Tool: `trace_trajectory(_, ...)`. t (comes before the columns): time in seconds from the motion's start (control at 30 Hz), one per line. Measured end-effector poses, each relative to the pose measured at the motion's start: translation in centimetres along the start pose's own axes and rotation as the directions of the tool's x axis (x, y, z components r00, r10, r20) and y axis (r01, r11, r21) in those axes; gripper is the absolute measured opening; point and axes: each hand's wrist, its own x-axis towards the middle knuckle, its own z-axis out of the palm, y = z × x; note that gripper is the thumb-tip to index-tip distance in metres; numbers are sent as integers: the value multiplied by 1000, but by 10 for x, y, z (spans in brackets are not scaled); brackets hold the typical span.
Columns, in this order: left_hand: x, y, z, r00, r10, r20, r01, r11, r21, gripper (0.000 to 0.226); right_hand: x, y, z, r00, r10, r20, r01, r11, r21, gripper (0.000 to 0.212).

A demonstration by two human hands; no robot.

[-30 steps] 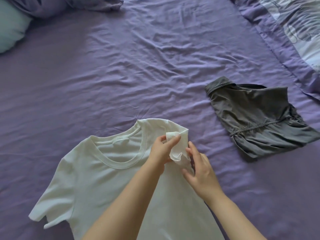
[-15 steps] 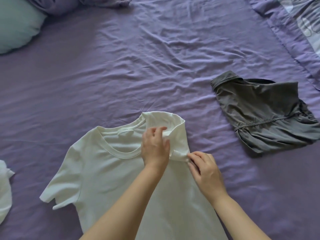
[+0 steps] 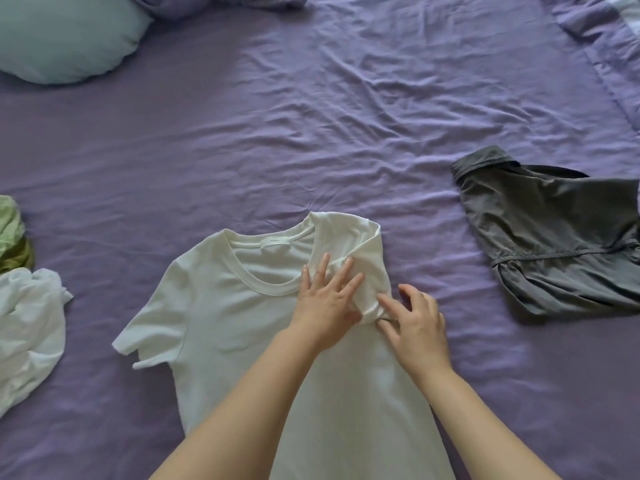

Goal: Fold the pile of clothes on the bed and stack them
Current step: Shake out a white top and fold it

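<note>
Head view: a person leans over a purple bed (image 3: 311, 133), both forearms reaching in from the bottom of the frame.

Garment in hand: a white T-shirt (image 3: 225, 306) lies face up at lower centre, neckline toward the top of the frame. Its sleeve on the frame's right is turned inward over the chest; the sleeve on the frame's left lies spread out flat.

Left hand (image 3: 327, 299): fingers straight and spread, palm down, pressing the turned-in sleeve flat just beside the collar.

Right hand (image 3: 414, 322): at the shirt's right edge, touching the lower end of the folded sleeve; fingers loosely bent, fingertips on the cloth. Whether they pinch the fabric cannot be told from here.

Done so far: a grey garment (image 3: 554, 237) sits at right of frame, well apart from the shirt, loosely folded rather than neatly squared. It appears to be the only finished piece, so no stack exists yet.

Left to do: the shirt looks to be at its first fold, with the other sleeve and the body to come. A crumpled white garment (image 3: 27, 327) and a green garment (image 3: 12, 233) wait unfolded at the left edge.

Also in frame: a pale blue pillow (image 3: 65, 36) at upper left; a patterned duvet (image 3: 609, 46) at upper right.

Progress, by judgement: early, well under half.
</note>
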Motion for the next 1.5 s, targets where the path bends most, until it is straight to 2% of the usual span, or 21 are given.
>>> trace_trajectory(0.03, -5, -5, -1, 1000, -8, 2, 8, 1000, 2, 67, 1, 1, 0, 999, 19, 35, -18, 999, -34, 43)
trace_trajectory(0.1, -16, -13, -1, 999, -30, 12, 30, 1000, 9, 65, 0, -2, 1, 999, 29, 34, -29, 1000, 5, 41)
trace_trajectory(0.17, -27, -18, 2, 997, -76, 19, 76, 997, -17, 62, -1, -13, 1, 999, 6, -37, -2, 995, 105, 32)
trace_trajectory(0.23, -39, -22, 7, 989, -139, 42, 142, 988, -67, 60, 1, -25, 3, 995, -5, -101, 17, 993, 117, 29)
trace_trajectory(0.4, -74, -43, 20, 959, -269, 86, 279, 947, -159, 57, 13, -34, 9, 997, 0, 83, 16, 981, -196, 58)
trace_trajectory(0.47, -91, -55, 22, 932, -345, 110, 361, 908, -212, 58, 12, -43, 8, 996, -68, 65, 79, 978, -193, 61)
trace_trajectory(0.53, -109, -67, 22, 903, -411, 123, 429, 867, -254, 60, 5, -62, 11, 978, -196, 67, 204, 965, -163, 62)
trace_trajectory(0.6, -123, -78, 19, 875, -464, 135, 482, 823, -300, 60, -1, -85, 18, 945, -289, 152, 310, 939, -148, 62)
trace_trajectory(0.73, -146, -101, 13, 829, -551, 93, 539, 743, -397, 60, -13, -128, 40, 872, -333, 359, 419, 887, -196, 62)
trace_trajectory(0.8, -157, -117, 12, 784, -620, 27, 568, 698, -436, 61, -17, -148, 52, 835, -349, 425, 461, 865, -196, 62)
trace_trajectory(0.9, -166, -148, 11, 663, -748, -35, 598, 557, -576, 61, -20, -175, 70, 798, -372, 475, 505, 842, -190, 59)
trace_trajectory(0.97, -168, -172, 12, 575, -818, -32, 591, 442, -675, 59, -19, -191, 82, 785, -391, 481, 531, 825, -196, 57)
trace_trajectory(1.03, -166, -195, 14, 527, -850, -5, 601, 377, -705, 57, -17, -205, 92, 778, -404, 481, 550, 808, -211, 56)
trace_trajectory(1.2, -155, -231, 16, 497, -858, 131, 655, 272, -705, 62, 0, -243, 106, 803, -401, 440, 531, 817, -225, 58)
trace_trajectory(1.27, -155, -239, 16, 488, -846, 215, 653, 191, -733, 48, 6, -256, 111, 806, -384, 450, 526, 814, -246, 63)
trace_trajectory(1.37, -159, -245, 14, 516, -821, 244, 504, 60, -862, 23, 13, -267, 119, 824, -308, 476, 480, 826, -296, 72)
trace_trajectory(1.43, -162, -243, 9, 551, -816, 173, 422, 94, -902, 20, 15, -270, 121, 828, -283, 484, 462, 834, -302, 76)
trace_trajectory(1.5, -161, -238, 4, 606, -793, 61, 360, 205, -910, 18, 15, -269, 116, 831, -288, 476, 440, 863, -247, 75)
